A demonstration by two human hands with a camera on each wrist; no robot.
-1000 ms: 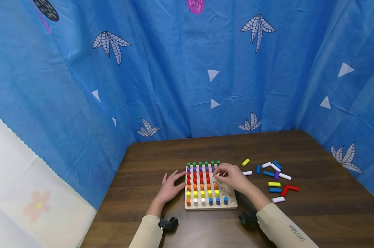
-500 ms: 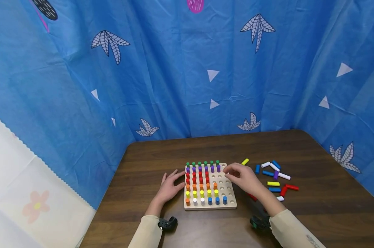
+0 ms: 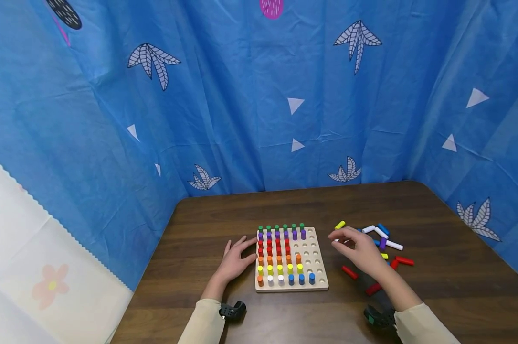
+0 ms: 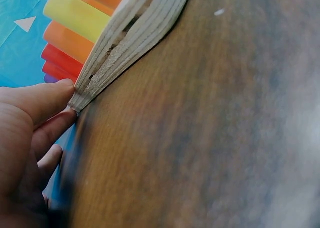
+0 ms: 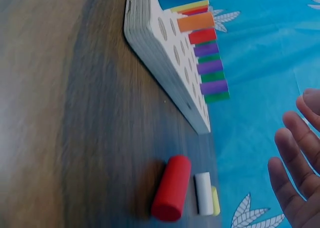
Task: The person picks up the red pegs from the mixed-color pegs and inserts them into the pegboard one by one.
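A pale wooden pegboard (image 3: 323, 282) lies on the table, with rows of green, purple, red, orange, yellow, white and blue pegs standing in it. My left hand (image 3: 235, 262) rests at its left side, fingers extended. In the left wrist view, the thumb (image 4: 55, 93) touches the board's edge. Right of the board, my right hand (image 3: 355, 246) hovers over the table with loosely bent fingers and no peg visible in it. Below it lie a red peg (image 5: 172, 188), a white peg (image 5: 204, 193) and a yellow peg (image 5: 216, 200). Several holes on the board's right side are bare.
Loose pegs lie scattered to the right, among them a purple peg (image 3: 383, 244), a red peg (image 3: 405, 261) and a white peg (image 3: 395, 245). The hand hides part of the pile. A blue curtain (image 3: 241, 119) hangs behind the brown table (image 3: 224, 210).
My right hand has moved right, off the board toward the loose pegs. The rightmost purple peg, first covered by that hand, now stands in plain view. My left hand has stayed put.
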